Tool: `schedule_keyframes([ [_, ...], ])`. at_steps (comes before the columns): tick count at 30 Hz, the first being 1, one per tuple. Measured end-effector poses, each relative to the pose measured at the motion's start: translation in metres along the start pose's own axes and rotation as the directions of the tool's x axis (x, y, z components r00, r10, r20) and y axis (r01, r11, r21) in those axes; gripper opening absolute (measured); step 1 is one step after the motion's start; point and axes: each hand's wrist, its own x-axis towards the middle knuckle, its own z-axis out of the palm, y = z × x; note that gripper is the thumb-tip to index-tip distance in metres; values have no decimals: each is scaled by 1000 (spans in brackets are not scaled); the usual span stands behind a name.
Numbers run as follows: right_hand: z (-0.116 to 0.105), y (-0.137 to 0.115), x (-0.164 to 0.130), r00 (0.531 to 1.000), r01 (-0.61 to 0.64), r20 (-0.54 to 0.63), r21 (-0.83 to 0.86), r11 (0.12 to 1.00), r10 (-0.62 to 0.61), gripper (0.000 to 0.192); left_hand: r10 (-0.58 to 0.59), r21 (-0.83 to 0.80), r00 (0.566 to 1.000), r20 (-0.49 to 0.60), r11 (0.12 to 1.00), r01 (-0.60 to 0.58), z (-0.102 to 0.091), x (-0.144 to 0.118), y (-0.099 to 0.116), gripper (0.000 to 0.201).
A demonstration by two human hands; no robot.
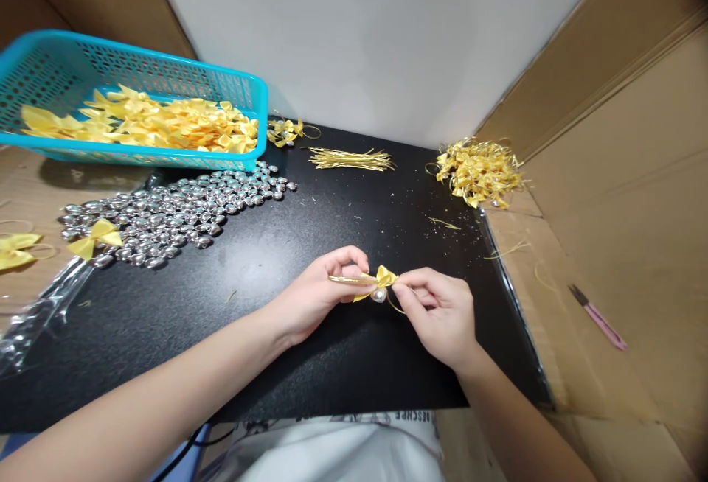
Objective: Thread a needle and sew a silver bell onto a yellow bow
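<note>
Between my two hands, just above the black board, is a small yellow ribbon bow (386,276) with a silver bead (379,295) under its knot. My left hand (337,281) pinches the bow's left side, and a gold twist tie (349,280) sticks out leftward across its fingers. My right hand (439,309) has thumb and forefinger closed at the bow's right edge. A thin gold loop hangs below the right fingertips. Exactly what lies between those right fingertips is hard to make out.
A turquoise basket (166,155) of yellow bows stands back left, with silver beads (182,209) before it. Gold twist ties (351,160) lie at the back. Finished-looking bows (480,172) are heaped back right. Pink-handled snips (600,320) rest on the cardboard at right.
</note>
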Motion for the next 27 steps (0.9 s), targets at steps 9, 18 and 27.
schedule_keyframes([
  [9, -5, 2, 0, 999, 29, 30, -37, 999, -28, 13, -23, 13, 999, -34, 1000, 23, 0, 0, 1, 29],
  [18, -7, 1, 2, 993, 105, 55, -78, 991, -100, 12, -41, 41, 999, -32, 998, 42, -1, 1, 1, 27],
  [27, -2, 0, -1, 997, -28, 66, 20, 999, 27, 17, -55, 8, 998, -35, 998, 55, 1, 1, -4, 29],
])
